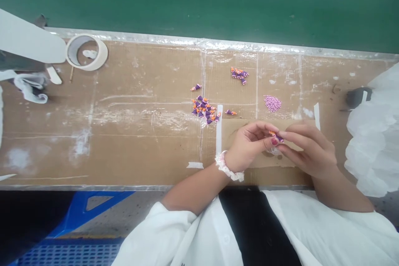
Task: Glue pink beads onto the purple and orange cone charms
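Between my two hands is a small purple and orange figurine (276,136), held over the taped-down cardboard sheet (232,126). My left hand (251,141) pinches its orange end between thumb and forefinger; a white scrunchie circles that wrist. Fingertips of my right hand (307,147) close on the purple end. Left of my hands lies a loose pile of like figurines (205,110), with a single figurine (231,112) beside it. Farther back is a smaller cluster of figurines (239,74). A heap of tiny pink pieces (272,103) sits just beyond my hands.
A roll of tape (102,52) lies at the back left, near a white strip-shaped object (31,37) and a crumpled white cloth (31,87). White translucent plastic (374,133) bulges at the right, by a dark object (358,96). A blue stool (71,216) stands below the table edge.
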